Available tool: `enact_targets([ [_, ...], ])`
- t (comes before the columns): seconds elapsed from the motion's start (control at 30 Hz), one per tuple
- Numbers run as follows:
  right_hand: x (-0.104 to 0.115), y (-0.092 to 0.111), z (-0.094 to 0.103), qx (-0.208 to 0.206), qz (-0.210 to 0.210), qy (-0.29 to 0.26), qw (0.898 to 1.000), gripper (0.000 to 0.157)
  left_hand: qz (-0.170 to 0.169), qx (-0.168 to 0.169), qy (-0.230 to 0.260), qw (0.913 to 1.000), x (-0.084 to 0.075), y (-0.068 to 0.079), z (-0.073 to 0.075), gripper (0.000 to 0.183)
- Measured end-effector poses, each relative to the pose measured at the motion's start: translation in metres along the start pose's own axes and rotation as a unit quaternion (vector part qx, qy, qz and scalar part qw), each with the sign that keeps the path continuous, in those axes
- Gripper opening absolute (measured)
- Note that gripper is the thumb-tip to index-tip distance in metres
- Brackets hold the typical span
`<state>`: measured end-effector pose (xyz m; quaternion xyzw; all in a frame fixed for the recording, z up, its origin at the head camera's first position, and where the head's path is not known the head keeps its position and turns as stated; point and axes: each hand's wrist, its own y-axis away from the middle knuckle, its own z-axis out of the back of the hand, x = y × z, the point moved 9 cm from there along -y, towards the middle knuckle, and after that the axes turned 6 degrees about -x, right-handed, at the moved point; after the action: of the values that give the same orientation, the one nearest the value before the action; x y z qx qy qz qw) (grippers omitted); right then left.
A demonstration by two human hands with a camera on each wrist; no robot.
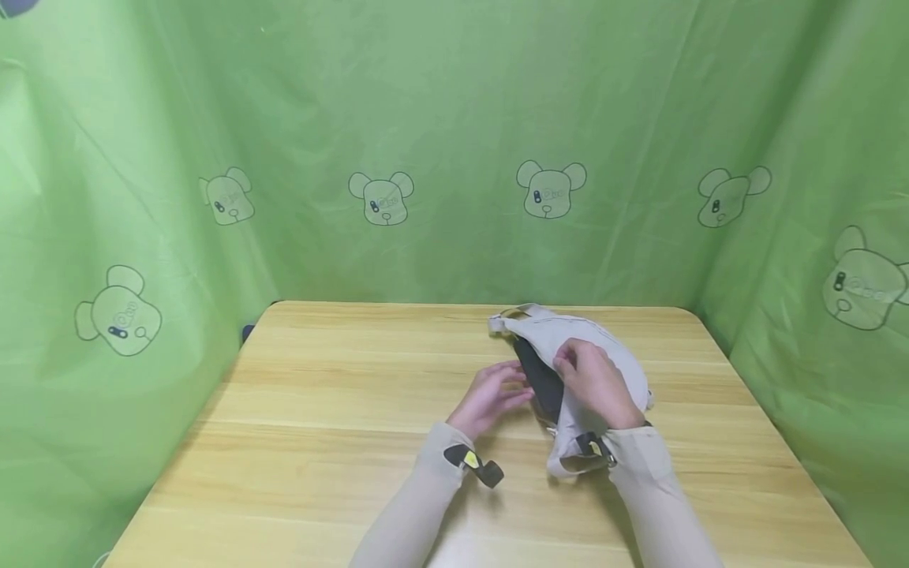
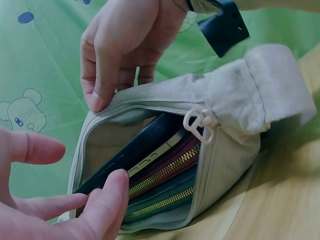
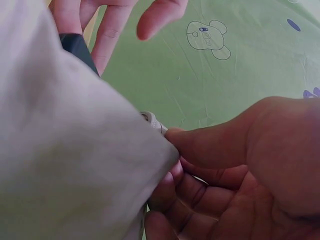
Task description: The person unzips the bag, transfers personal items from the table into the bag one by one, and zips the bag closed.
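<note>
A pale grey waist bag (image 1: 628, 351) lies on the right part of the table, its zipped mouth gaping. My right hand (image 1: 596, 383) pinches the rim between thumb and fingers; the right wrist view shows the fabric (image 3: 75, 145) drawn to a corner there. At the mouth, my left hand (image 1: 490, 398) has its fingers extended, fingertips at a dark slab-like item (image 2: 131, 145). Beside that, the left wrist view shows a phone's metallic edge (image 2: 157, 158), a maroon zipped pouch (image 2: 167, 167) and a dark green zipped pouch (image 2: 165, 196). Their lower parts are hidden inside.
The bag rests on a light wooden table (image 1: 341, 379). Green curtains (image 1: 454, 95) printed with bear heads stand behind and at both sides. A white cord zipper pull (image 2: 200, 125) hangs at one end of the bag's opening, near a folded strap (image 2: 280, 90).
</note>
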<state>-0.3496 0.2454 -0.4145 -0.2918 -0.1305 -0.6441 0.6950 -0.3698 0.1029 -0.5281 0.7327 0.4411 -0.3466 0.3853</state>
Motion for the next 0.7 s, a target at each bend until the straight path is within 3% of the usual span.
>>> enact_targets([
  [0.43, 0.001, 0.0, 0.0, -0.005, 0.004, 0.0, 1.0, 0.009, 0.015, 0.056, 0.027, 0.998, 0.005, 0.0, -0.013, 0.056],
  [0.7, 0.002, 0.0, 0.0, -0.011, 0.006, 0.004, 1.0, 0.01, 0.015, 0.057, 0.048, 0.9971, 0.009, -0.003, -0.018, 0.064],
])
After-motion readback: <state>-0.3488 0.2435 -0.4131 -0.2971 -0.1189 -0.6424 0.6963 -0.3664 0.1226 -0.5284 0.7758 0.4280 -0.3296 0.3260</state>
